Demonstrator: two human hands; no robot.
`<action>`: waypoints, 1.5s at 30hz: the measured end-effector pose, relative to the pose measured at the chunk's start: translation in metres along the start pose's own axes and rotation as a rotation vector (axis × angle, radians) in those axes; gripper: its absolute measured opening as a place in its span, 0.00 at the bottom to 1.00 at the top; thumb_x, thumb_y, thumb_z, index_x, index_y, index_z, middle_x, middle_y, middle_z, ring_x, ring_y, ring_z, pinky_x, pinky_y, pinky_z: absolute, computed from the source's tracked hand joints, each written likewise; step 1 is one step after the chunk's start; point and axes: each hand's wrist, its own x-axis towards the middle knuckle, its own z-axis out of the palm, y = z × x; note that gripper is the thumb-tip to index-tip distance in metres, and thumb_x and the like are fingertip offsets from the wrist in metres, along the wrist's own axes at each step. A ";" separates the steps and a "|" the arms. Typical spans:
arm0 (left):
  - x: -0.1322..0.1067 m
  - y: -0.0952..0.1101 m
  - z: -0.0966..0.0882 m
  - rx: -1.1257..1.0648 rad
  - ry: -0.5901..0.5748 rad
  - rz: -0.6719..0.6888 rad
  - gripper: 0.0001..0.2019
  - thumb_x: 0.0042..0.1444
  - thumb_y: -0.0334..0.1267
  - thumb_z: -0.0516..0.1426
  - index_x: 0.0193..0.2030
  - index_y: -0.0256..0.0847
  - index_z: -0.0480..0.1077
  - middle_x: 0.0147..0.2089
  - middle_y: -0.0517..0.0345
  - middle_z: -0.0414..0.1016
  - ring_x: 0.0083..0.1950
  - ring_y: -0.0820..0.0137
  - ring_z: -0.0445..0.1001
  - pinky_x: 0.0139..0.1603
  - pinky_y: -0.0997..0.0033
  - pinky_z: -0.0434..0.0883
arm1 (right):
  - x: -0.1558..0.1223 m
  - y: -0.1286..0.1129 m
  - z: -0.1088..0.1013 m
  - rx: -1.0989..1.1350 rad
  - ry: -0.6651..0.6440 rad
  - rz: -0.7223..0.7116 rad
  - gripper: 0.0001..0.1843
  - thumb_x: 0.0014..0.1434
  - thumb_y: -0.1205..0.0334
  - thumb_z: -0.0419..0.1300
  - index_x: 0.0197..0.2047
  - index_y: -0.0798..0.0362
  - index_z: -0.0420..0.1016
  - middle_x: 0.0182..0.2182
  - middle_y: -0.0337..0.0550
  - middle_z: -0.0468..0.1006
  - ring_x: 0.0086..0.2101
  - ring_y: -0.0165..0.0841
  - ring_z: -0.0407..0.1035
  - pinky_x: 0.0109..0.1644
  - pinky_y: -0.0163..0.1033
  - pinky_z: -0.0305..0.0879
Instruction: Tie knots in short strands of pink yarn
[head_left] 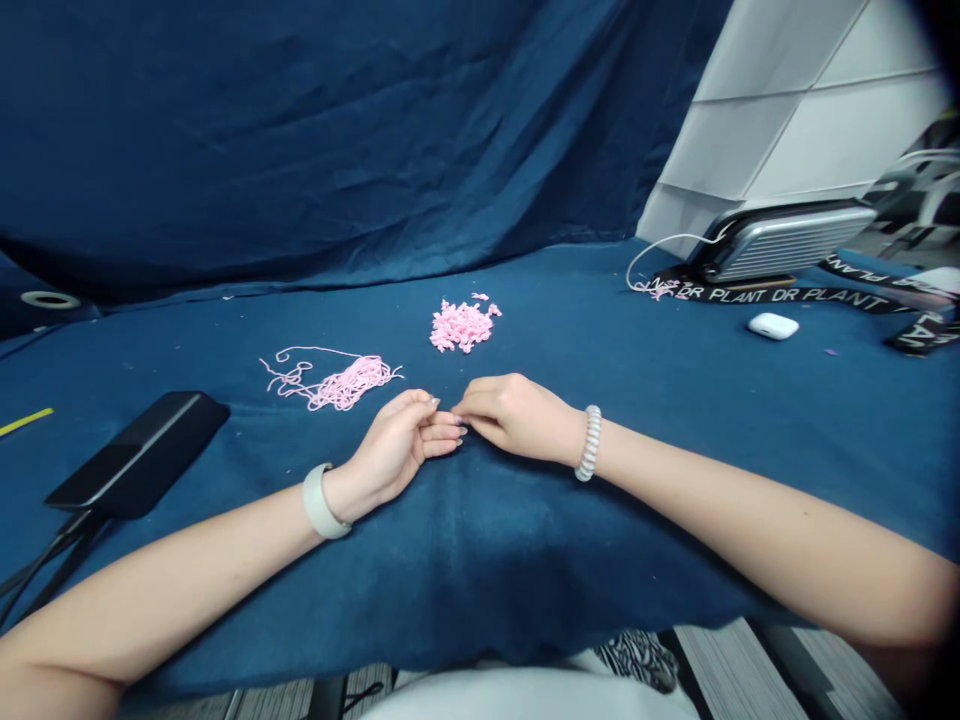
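My left hand (396,440) and my right hand (517,415) meet at their fingertips just above the blue cloth. Thumb and index finger of the left hand are drawn together, with the other fingers lightly curled below. The right hand is closed in a pinch against the left fingertips. Whatever lies between them is too small and hidden to name. A loose tangle of pink yarn (349,385) lies beyond my left hand. Straight ahead of the hands sits a heap of small pink yarn pieces (461,325), apart from both.
A black power bank (142,455) with cables lies at left, near a yellow strip (26,422). To the right are a white earbud case (773,326), a lettered black strap (787,296) and a ribbed silver-grey device (791,243). Blue cloth (337,140) hangs behind.
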 end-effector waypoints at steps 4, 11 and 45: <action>0.000 0.001 0.000 -0.016 -0.025 -0.004 0.04 0.54 0.28 0.54 0.32 0.37 0.61 0.28 0.55 0.75 0.28 0.75 0.75 0.33 0.74 0.75 | 0.001 0.003 0.004 0.217 0.134 0.068 0.10 0.57 0.71 0.54 0.36 0.56 0.78 0.32 0.42 0.78 0.33 0.28 0.70 0.41 0.34 0.64; -0.004 -0.004 0.001 0.052 -0.080 0.065 0.12 0.50 0.31 0.61 0.38 0.38 0.62 0.31 0.59 0.74 0.32 0.75 0.75 0.33 0.76 0.74 | 0.004 0.001 0.005 0.462 0.146 0.330 0.07 0.55 0.67 0.57 0.31 0.56 0.77 0.27 0.39 0.76 0.27 0.26 0.67 0.33 0.32 0.60; -0.002 -0.011 0.001 0.043 -0.014 0.175 0.11 0.48 0.32 0.61 0.37 0.38 0.64 0.27 0.62 0.70 0.28 0.77 0.69 0.30 0.77 0.69 | 0.005 0.003 0.027 0.873 0.138 0.517 0.14 0.55 0.52 0.57 0.29 0.56 0.66 0.25 0.38 0.71 0.27 0.27 0.64 0.33 0.34 0.61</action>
